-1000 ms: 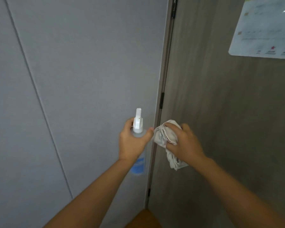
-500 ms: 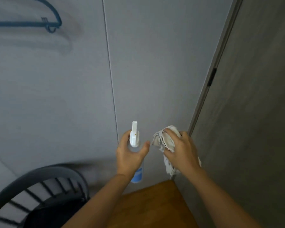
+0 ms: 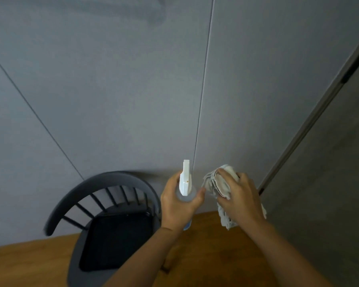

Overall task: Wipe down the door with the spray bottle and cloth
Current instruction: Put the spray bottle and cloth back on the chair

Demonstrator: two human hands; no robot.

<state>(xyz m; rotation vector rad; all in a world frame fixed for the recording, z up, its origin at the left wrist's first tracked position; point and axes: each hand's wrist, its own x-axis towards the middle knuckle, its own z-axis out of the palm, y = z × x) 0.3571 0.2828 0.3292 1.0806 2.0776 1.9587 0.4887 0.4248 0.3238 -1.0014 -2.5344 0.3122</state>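
My left hand [image 3: 177, 206] grips a clear spray bottle [image 3: 185, 183] with a white trigger head, held upright, nozzle pointing away from me toward the grey wall. Beside it, my right hand [image 3: 239, 198] holds a bunched whitish cloth [image 3: 218, 183], part of it hanging below my palm. The two hands nearly touch. The grey-brown door [image 3: 330, 183] fills the right edge, with its frame and a dark hinge [image 3: 352, 68] running diagonally up to the right.
A dark grey spindle-back chair [image 3: 104, 214] with a black seat pad stands at the lower left against the panelled grey wall [image 3: 112, 90]. Wooden floor [image 3: 211, 245] shows beneath my arms.
My view has swung left and downward, away from the door toward the wall and chair. Both hands keep their hold on bottle and cloth and stay close together.
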